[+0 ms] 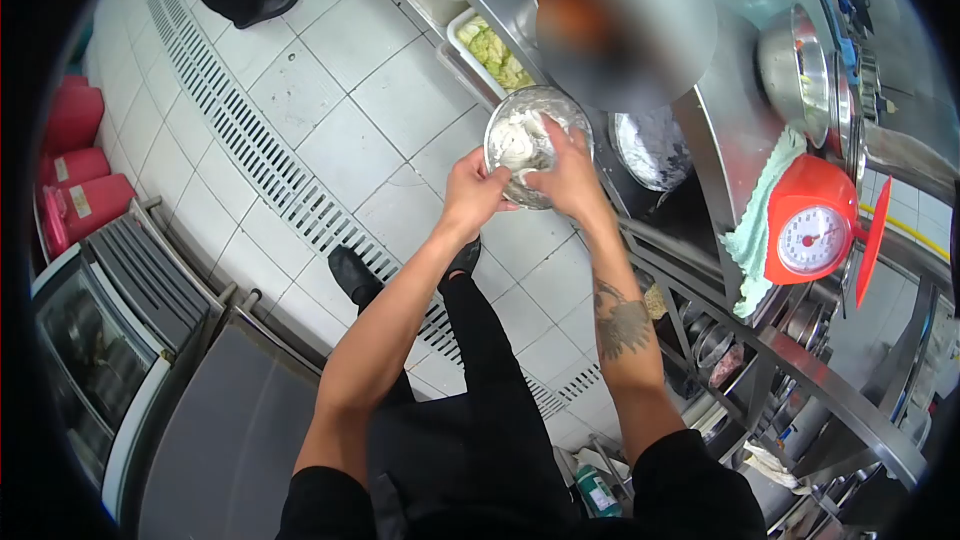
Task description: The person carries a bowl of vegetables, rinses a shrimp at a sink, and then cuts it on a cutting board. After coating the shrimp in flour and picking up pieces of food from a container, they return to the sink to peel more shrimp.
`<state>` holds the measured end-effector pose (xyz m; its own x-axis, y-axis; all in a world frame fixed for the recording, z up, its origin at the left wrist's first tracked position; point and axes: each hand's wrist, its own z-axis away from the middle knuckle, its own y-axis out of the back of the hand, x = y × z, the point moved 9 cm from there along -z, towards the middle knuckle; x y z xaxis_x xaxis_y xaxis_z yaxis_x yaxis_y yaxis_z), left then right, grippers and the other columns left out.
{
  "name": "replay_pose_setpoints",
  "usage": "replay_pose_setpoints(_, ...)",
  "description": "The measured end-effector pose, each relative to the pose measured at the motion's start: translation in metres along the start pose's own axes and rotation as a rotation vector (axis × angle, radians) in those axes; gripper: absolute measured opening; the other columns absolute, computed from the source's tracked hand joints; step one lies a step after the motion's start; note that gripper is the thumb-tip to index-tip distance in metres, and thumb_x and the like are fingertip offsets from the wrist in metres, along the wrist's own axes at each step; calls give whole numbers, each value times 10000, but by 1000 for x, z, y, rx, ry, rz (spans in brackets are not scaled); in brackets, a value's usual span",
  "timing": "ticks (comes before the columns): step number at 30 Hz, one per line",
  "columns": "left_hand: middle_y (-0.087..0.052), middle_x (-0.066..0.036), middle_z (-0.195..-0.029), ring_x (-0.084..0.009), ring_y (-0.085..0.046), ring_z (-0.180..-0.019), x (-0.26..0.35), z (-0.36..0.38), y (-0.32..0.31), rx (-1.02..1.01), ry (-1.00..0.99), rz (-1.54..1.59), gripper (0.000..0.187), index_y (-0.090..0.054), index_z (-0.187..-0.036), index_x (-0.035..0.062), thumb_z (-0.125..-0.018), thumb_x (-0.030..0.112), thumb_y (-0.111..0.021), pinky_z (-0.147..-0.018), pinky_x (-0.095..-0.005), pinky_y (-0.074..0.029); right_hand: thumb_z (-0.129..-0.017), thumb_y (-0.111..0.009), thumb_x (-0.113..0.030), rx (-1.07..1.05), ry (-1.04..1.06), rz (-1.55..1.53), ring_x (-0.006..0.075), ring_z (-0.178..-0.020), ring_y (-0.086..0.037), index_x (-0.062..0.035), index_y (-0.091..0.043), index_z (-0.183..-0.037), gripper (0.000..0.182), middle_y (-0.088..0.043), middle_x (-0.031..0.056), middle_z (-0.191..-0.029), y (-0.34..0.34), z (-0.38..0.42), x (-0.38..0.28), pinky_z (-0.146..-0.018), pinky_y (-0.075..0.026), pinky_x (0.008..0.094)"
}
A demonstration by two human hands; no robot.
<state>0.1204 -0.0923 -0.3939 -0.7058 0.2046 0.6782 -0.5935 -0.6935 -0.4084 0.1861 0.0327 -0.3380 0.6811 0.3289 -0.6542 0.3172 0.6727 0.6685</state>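
Two bare forearms (372, 342) are projecting from black sleeves (695, 485). Left hand (472, 194) is pinching one metal bowl (537, 96) at its rim, above the tiled floor (400, 70); right hand (569, 177) is holding thumb and fingers spread at one white mass (513, 144) inside. One red scale (828, 192) is standing beside one green cloth (752, 227).

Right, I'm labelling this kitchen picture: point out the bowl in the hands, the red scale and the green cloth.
Bowl (540, 99), head view: inner wall near far rim.
Red scale (811, 238), head view: dial face.
Green cloth (751, 228), head view: middle folds.
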Motion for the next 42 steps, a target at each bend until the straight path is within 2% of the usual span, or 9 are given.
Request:
replay_pose_setpoints(2, -629, -62, -885, -163, -665, -738, 4, 3, -18, -49, 4, -32, 217, -564, -1080, -12, -880, 7, -480, -646, -317, -620, -587, -806, -92, 133, 104, 412, 488, -1204, -454, -121, -530, -1280, 746, -479, 374, -1181, 4, 2, -26, -977, -439, 473)
replay_pose_setpoints(7, -612, -28, -845, -120, -637, -701, -8, -8, -25, -68, 51, 32, 196, -591, -1059, -5, -876, 22, -526, -587, -278, -606, -632, -778, -94, 116, 9, 231, 472, -1059, -553, -90, -530, -1235, 652, -525, 298, -1161, 17, -27, 21, -903, -469, 473)
replay_pose_setpoints(15, -625, -100, -943, -217, -681, -782, -9, -10, -33, -57, 134, 12, 256, -539, -1121, -11, -874, 5, -476, -678, -339, -626, -720, -672, -19, -26, 48, -58, 220, -879, -653, 24, -592, -1183, 472, -678, 147, -1020, 61, 0, 25, -831, -501, 334)
replay_pose_setpoints(18, -633, -107, -958, -219, -684, -790, -5, -9, -40, -76, 107, 26, 270, -539, -1135, -13, -875, 11, -473, -680, -338, -625, -739, -639, -62, -18, -211, -419, 185, -889, -626, -46, -629, -1149, 410, -675, 96, -969, 88, 1, 54, -813, -486, 331)
replay_pose_setpoints(21, -643, -104, -947, -212, -685, -791, -4, -15, -36, -93, 61, -36, 281, -544, -1143, -13, -874, 19, -469, -670, -332, -625, -887, -587, -126, 443, -101, 247, 207, -980, -603, -28, -596, -1215, 342, -653, 109, -1104, 157, -25, 116, -886, -464, 340)
replay_pose_setpoints(29, -662, -103, -948, -194, -690, -755, 2, -18, -42, -110, 41, -146, 315, -550, -1170, -10, -872, 32, -456, -655, -319, -623, -878, -594, -136, 484, -242, 599, 230, -1059, -577, -42, -563, -1256, 391, -631, 132, -1153, 130, -85, 227, -920, -446, 357)
replay_pose_setpoints(36, -661, -105, -942, -199, -690, -755, -1, -22, -48, -107, 74, -145, 301, -553, -1157, -10, -873, 29, -463, -664, -318, -621, -870, -601, -145, 507, -323, 559, 250, -1128, -554, -54, -534, -1292, 436, -612, 152, -1195, 185, -14, 182, -951, -431, 371)
replay_pose_setpoints(41, -652, -91, -904, -192, -685, -756, 13, -7, -65, -99, 105, -95, 248, -566, -1106, -13, -878, 30, -478, -666, -322, -619, -865, -606, -151, 34, -480, 56, 265, -1177, -538, -62, -513, -1318, 471, -598, 166, -1226, 113, 22, 78, -972, -419, 382)
replay_pose_setpoints(42, -652, -91, -904, -192, -685, -756, 15, -5, -67, -101, 103, -95, 248, -566, -1106, -13, -878, 30, -478, -666, -322, -619, -777, -685, -113, -19, -1, -45, 336, -1256, -477, -90, -478, -1355, 615, -477, 241, -1345, 99, 16, 25, -1015, -398, 403)
